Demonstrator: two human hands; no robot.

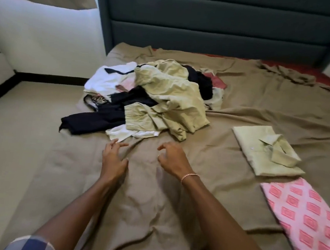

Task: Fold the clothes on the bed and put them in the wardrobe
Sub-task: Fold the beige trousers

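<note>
Head view: a pile of unfolded clothes lies on a bed's tan sheet. Just in front of the pile, the left hand and right hand hover with fingers loosely curled, holding nothing. Right of the pile lie a folded green shirt and a folded pink patterned cloth.

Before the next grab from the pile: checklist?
1. left grip free: ok, holds nothing.
2. right grip free: ok, holds nothing.
3. pile in reach: ok, its white piece lies just past the left grip.
4. sheet flat for folding: not ok, wrinkled.
5. shirt and pink cloth apart from pile: ok, both folded, off to the right.
6. wardrobe path: cannot tell, not in view.
</note>
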